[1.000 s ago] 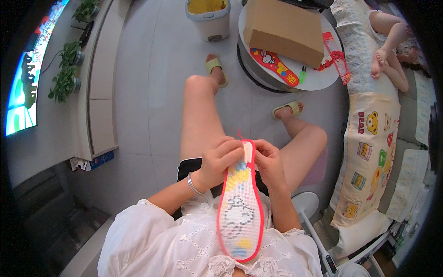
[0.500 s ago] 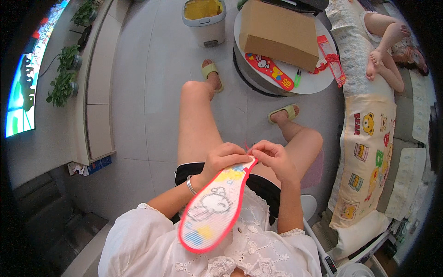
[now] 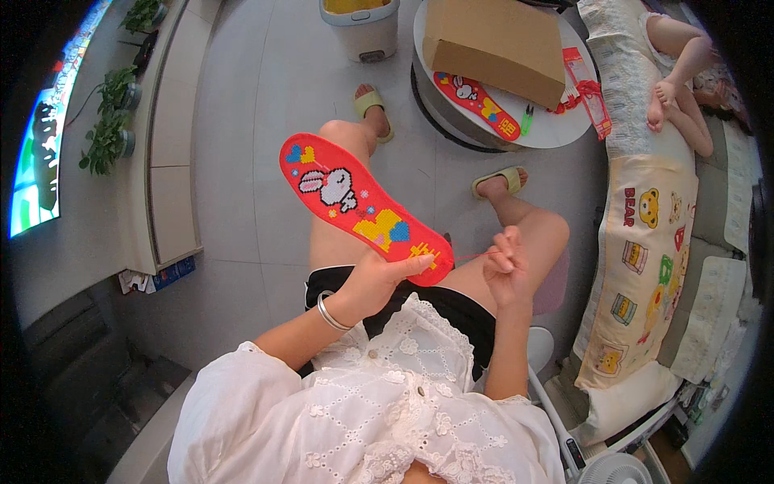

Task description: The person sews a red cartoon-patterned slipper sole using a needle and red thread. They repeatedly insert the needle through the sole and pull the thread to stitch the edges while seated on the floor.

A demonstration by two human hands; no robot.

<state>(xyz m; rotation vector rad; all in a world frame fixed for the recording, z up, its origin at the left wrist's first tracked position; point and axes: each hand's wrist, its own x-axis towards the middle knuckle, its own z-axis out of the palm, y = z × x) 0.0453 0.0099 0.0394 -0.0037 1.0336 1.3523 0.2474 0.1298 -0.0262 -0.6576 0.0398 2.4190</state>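
Observation:
My left hand (image 3: 379, 282) grips the heel end of a red embroidered insole (image 3: 367, 206), its thumb lying on the stitched face. A white rabbit, hearts and yellow stitching show on that face, and the toe end points away to the far left. From the heel end a red thread (image 3: 469, 256) runs to my right hand (image 3: 508, 270), whose fingers are curled and pinched on it. Whether a needle is in those fingers is too small to tell. Both hands are above my lap.
On the round table (image 3: 556, 133) lie a matching insole (image 3: 476, 105), small green snips (image 3: 527, 121), a red packet (image 3: 588, 93) and a cardboard box (image 3: 496, 48). A bin (image 3: 363, 32) stands beside it. Another person's bare legs (image 3: 673, 77) rest on the sofa at right.
The insole has turned over from its pale back to its red stitched face and swung away from me. My right hand has moved off to the right, drawing the thread taut.

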